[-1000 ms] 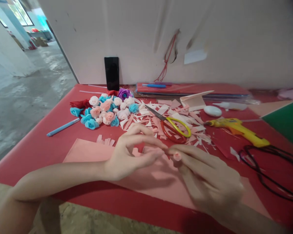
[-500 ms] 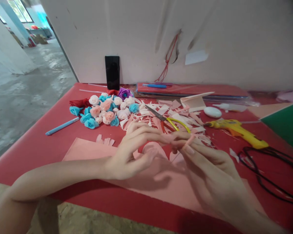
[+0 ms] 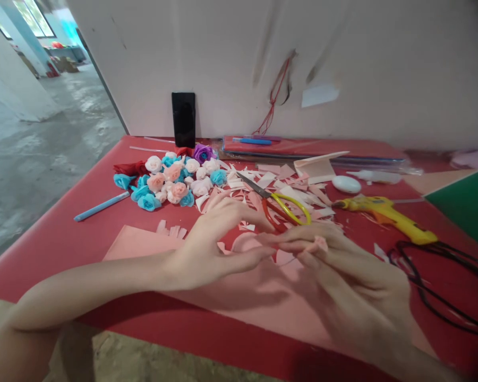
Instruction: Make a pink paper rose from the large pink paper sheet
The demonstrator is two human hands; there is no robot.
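Behind everything rises a pale panel (image 3: 223, 63), the red counter (image 3: 83, 239) running up to its foot. A pink sheet (image 3: 271, 307) lies across the near part, beneath both hands. Beyond them spread paper scraps (image 3: 295, 183), with a cluster of blue, white, peach, red and purple paper flowers (image 3: 177, 172) to the left. The right hand (image 3: 354, 270) is bent inward; the left hand (image 3: 211, 244) reaches in from the other side, its grip slightly parted, and I cannot tell whether it holds anything. A yellow glue gun (image 3: 394, 215) lies at the right, scissors (image 3: 276, 199) rest on the scraps, a black phone (image 3: 184, 121) leans against the panel. Smallest is a rolled pink bud (image 3: 321, 244) above the sheet, pinched tightly in the right grip between thumb and fingers.
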